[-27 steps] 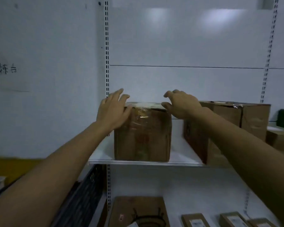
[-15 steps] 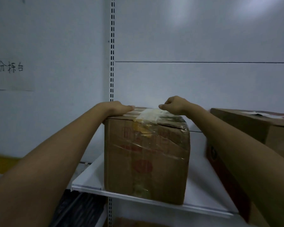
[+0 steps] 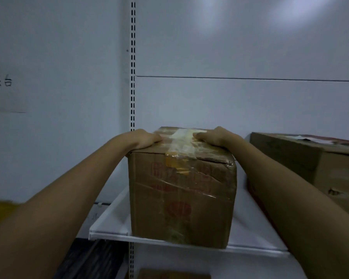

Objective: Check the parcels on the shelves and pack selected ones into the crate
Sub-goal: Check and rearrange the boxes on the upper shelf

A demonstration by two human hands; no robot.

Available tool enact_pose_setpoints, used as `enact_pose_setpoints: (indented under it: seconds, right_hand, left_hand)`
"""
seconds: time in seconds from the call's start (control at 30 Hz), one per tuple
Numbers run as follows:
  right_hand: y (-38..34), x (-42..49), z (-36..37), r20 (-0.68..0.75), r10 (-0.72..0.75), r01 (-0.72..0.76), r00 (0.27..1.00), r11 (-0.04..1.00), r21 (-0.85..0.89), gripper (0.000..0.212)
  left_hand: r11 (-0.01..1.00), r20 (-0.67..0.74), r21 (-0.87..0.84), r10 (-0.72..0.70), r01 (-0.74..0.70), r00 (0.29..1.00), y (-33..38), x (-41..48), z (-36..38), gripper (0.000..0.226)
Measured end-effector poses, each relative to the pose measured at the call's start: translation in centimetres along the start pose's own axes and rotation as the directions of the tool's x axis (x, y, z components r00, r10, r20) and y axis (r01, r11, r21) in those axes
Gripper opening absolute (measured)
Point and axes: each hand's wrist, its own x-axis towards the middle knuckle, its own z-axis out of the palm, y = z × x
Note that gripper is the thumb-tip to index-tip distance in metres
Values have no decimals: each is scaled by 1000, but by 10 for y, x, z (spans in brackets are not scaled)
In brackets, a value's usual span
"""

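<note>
A brown cardboard parcel (image 3: pixel 181 198), wrapped in clear tape with red print on its front, stands at the front edge of a white shelf (image 3: pixel 111 224). My left hand (image 3: pixel 143 138) lies over its top left edge, fingers curled onto the top. My right hand (image 3: pixel 216 136) rests on the top right, fingers on the taped seam. Both hands grip the parcel from above. The parcel's front lower edge slightly overhangs the shelf lip.
A larger cardboard box (image 3: pixel 314 168) stands on the same shelf at the right, close to my right forearm. A slotted upright (image 3: pixel 132 77) runs up behind the parcel. A dark crate (image 3: pixel 89 260) sits below left. Another box (image 3: pixel 173 275) shows on the lower shelf.
The view has closed in on the parcel. My hands went from open above its top corners to pressed down onto the top, and the parcel sits nearer the shelf's front edge.
</note>
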Motion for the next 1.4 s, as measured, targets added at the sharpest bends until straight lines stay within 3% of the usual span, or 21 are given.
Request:
enact_pose_setpoints:
  seconds: [0.2,0.27,0.33,0.4,0.47,0.5,0.67,0.7,0.8,0.83,0.97,1.07,1.23,1.33,1.4]
  right_hand:
    - [-17,-75,-13,-251,-65,98,966,988,120,95]
    - [-15,-105,-14,-317,-40,158,948,922,354,103]
    - [-9,-140,-14,-254,56,113,966,788,605,108]
    - [-4,-177,-13,-97,80,6,992,740,673,77]
    - [1,-210,-5,-61,82,-15,995,711,703,47]
    - [5,-222,1,-80,92,-5,993,685,729,44]
    - [32,-284,47,-202,113,77,973,664,744,54]
    - [39,-299,58,-224,108,92,969,680,727,55]
    - [58,-352,91,-256,50,144,965,716,683,48]
    - [66,-371,103,-253,35,153,967,714,683,49]
    - [110,-444,150,-164,57,71,985,730,680,64]
    - [158,-494,178,-44,156,-82,987,715,695,72]
    - [236,-539,202,247,329,-393,911,515,762,61]
    - [285,-557,204,236,457,-432,858,391,812,65]
    - [315,-564,201,213,555,-416,804,268,869,73]
  left_hand:
    - [985,-253,18,168,-169,953,-17,-64,-1,59]
    - [970,-328,-26,222,-244,918,-25,-94,3,59]
    - [945,-377,-84,263,-315,888,-34,-122,10,58]
    - [914,-380,-154,295,-375,876,-43,-146,19,59]
    - [862,-322,-293,320,-415,891,-54,-169,29,65]
    - [824,-282,-381,329,-420,901,-61,-180,34,70]
    - [777,-145,-568,231,-272,962,-104,-227,55,104]
    - [761,-115,-605,209,-235,971,-113,-235,61,100]
    - [636,16,-763,197,-115,980,-143,-271,88,43]
    - [586,55,-808,185,-65,981,-156,-285,100,35]
    - [494,164,-866,123,83,979,-210,-353,162,62]
    - [549,221,-825,91,136,971,-239,-404,211,49]
    - [781,359,-595,48,189,932,-252,-463,281,65]
    - [832,338,-550,140,74,931,-229,-484,317,85]
    - [898,280,-423,255,-120,925,-206,-494,336,92]
